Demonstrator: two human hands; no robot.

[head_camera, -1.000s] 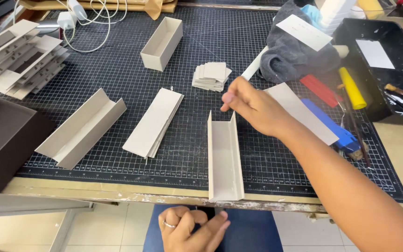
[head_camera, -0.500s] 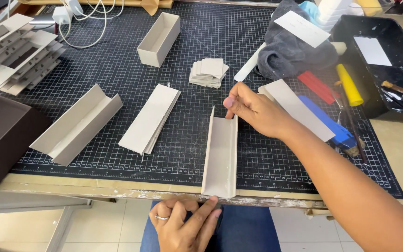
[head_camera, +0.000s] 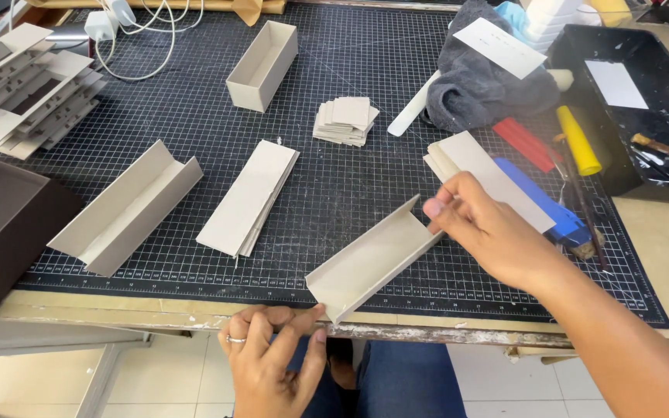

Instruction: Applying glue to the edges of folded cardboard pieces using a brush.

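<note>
Holding a long grey cardboard channel [head_camera: 373, 263] at both ends, the two hands keep it slanted over the front edge of the cutting mat [head_camera: 195, 101] on the bench [head_camera: 660, 255]. The right hand [head_camera: 489, 232] has its fingers [head_camera: 439, 209] grasping the far end wall of the channel. The left hand [head_camera: 269, 364], with a ring, pinches the near end at the bench edge. Just left of it lies a flat stack of cardboard strips [head_camera: 249, 197], and further left another folded channel [head_camera: 129, 209]. A blue tool [head_camera: 551, 213] lies beside the right hand.
</note>
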